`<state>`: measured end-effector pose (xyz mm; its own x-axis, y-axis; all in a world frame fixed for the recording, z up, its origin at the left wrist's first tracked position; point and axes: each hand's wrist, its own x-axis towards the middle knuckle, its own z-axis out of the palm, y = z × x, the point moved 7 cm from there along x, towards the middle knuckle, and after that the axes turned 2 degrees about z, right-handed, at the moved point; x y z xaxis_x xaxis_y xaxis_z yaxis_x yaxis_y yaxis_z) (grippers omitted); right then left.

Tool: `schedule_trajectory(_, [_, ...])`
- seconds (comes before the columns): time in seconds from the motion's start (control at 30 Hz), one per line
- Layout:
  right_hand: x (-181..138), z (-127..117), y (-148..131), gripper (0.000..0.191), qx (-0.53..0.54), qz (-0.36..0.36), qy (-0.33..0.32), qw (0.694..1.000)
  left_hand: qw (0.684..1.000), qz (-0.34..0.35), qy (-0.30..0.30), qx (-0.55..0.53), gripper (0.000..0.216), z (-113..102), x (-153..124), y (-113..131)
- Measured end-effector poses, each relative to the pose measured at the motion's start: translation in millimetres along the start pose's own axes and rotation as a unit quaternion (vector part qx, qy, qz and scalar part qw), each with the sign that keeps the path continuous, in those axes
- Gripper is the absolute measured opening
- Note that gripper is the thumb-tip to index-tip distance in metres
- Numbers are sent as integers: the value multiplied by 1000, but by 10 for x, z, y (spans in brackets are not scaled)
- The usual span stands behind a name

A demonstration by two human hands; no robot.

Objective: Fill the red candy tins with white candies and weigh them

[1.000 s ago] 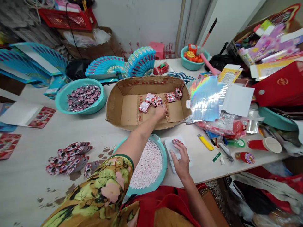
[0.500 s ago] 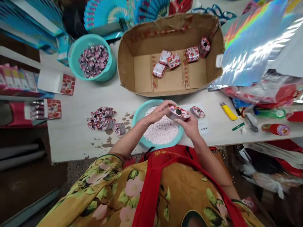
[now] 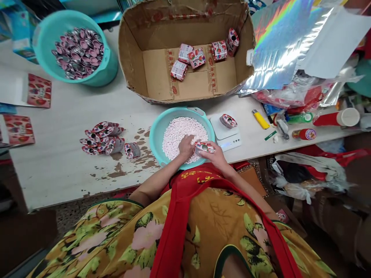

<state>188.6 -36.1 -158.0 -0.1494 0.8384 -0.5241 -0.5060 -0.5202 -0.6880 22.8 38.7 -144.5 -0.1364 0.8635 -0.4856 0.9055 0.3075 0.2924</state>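
In the head view, a turquoise bowl [image 3: 155,135] of small pale pink pellets [image 3: 176,131] stands right before me. Down in it, my left hand [image 3: 186,146] has its fingers curled among the pellets, some of them against its fingertips. My right hand [image 3: 216,155] grips a small strawberry-printed container [image 3: 204,147] over the bowl's right side, close to my left fingers. Its oval top faces up. Another such container [image 3: 228,121] sits on a white scale [image 3: 230,141] right of the bowl. Several more containers [image 3: 101,139] are bunched on the table to the left, each with a dark round hole.
Behind the bowl stands an open cardboard box [image 3: 156,85] with several printed containers inside. A turquoise bucket [image 3: 107,69] of pink-and-silver caps is at the back left. To the right lie a yellow cutter [image 3: 261,119], a red bottle [image 3: 303,134] and shiny silver sheets [image 3: 278,50].
My left hand has left the container and gone down into the pellets. The container, now in my right hand alone, is lower over the bowl. The view has shifted.
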Motion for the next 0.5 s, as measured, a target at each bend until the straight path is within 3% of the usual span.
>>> schedule_trajectory(0.1, [8,-122,-55,57,-46,-31,46,997,986,-32,18,-163,26,-66,100,-3])
schedule_trajectory(0.23, [38,-179,-146,48,-122,-91,75,985,965,-49,20,-258,40,-303,106,29])
schedule_trajectory(0.33, [120,-27,-202,43,-188,-135,55,971,931,-30,16,-363,41,-472,-47,242])
schedule_trajectory(0.43, [228,245,-209,41,-240,-144,25,960,864,4,4,-503,40,-556,-226,526])
schedule_trajectory(0.5, [287,402,-200,41,-269,-133,18,954,837,16,13,-546,43,-586,-297,639])
